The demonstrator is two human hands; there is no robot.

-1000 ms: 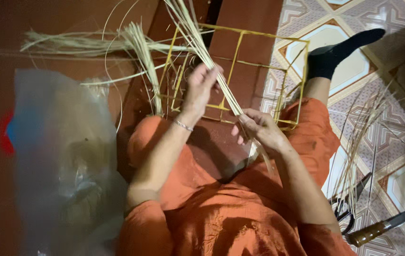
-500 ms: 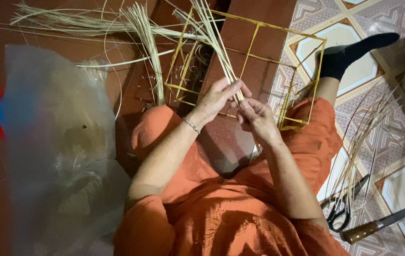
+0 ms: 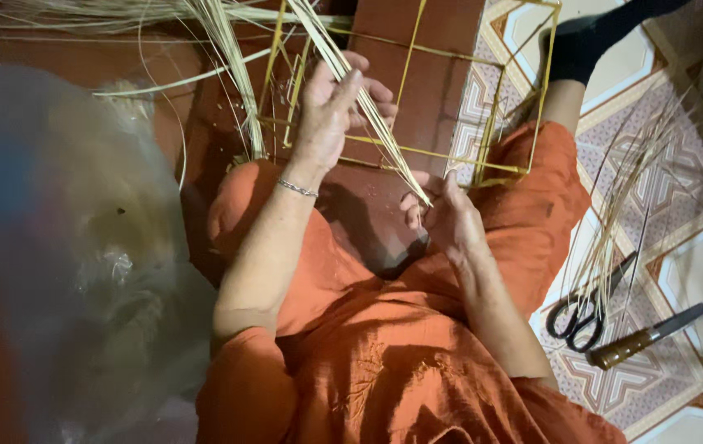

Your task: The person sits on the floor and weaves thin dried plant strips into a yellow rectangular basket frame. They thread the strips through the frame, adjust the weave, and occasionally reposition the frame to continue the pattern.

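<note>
I sit on the floor in orange clothes with a yellow wire frame (image 3: 495,136) standing in front of my knees. A bundle of pale straw strands (image 3: 359,94) runs from the top of the view down to my lap. My left hand (image 3: 331,111) is wrapped around the strands partway up, a thin bracelet on its wrist. My right hand (image 3: 442,214) pinches the lower ends of the same strands near the frame's bottom bar.
A clear plastic bag (image 3: 80,247) holding straw fills the left side. More loose straw (image 3: 220,74) hangs over the frame's left. On the patterned tiles at right lie thin strands (image 3: 614,214), black scissors (image 3: 586,308) and a wooden-handled knife (image 3: 647,335).
My left hand has slid up along the straw bundle, away from my right hand, which stays low at the strand ends. The view has shifted closer.
</note>
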